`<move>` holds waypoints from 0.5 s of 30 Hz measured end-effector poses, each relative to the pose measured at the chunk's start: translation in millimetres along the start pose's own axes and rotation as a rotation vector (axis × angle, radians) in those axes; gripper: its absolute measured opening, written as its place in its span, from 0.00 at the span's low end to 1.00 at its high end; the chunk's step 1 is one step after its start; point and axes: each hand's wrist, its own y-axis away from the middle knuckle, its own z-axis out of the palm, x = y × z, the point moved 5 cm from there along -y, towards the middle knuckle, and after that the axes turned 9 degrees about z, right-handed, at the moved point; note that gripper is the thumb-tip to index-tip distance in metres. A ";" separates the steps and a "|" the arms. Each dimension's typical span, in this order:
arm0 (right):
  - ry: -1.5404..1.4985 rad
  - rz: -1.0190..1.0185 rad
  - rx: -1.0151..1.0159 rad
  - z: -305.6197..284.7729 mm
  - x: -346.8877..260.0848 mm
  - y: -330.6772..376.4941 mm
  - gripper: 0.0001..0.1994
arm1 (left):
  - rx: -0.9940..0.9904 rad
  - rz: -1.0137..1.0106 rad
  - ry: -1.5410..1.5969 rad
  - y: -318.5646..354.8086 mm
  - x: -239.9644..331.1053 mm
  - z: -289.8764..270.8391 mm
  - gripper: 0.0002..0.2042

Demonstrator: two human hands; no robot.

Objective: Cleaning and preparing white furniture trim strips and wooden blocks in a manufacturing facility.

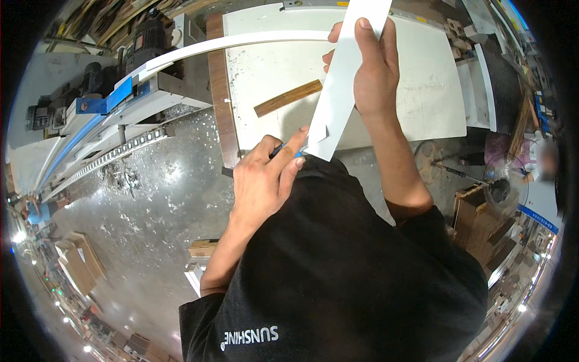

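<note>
My right hand grips a long white strip of board or plastic, held upright and slanted over the white table. The strip's lower end has a notch cut into it, close to my chest. My left hand is closed around a thin dark tool with a blue tip, perhaps a pen or knife, with its index finger stretched toward the strip's notched end.
A short brown wooden piece lies on the white table. A long curved white strip runs across the table's far side. A saw bench with blue parts stands at the left. Shavings cover the floor. Another person is at the right.
</note>
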 end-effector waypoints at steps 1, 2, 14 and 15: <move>-0.008 0.004 -0.009 0.8 1.5 0.8 0.18 | -0.004 0.001 0.001 -3.3 0.6 -0.5 0.23; -0.009 0.005 -0.006 0.2 3.0 2.1 0.18 | -0.004 0.000 -0.008 -8.1 1.5 -2.3 0.23; -0.036 0.046 -0.010 1.0 17.2 9.8 0.21 | 0.007 0.024 -0.015 -32.1 -2.2 3.6 0.23; -0.004 0.034 0.000 -0.2 17.4 10.0 0.22 | 0.013 0.031 -0.010 -33.2 -2.4 3.8 0.23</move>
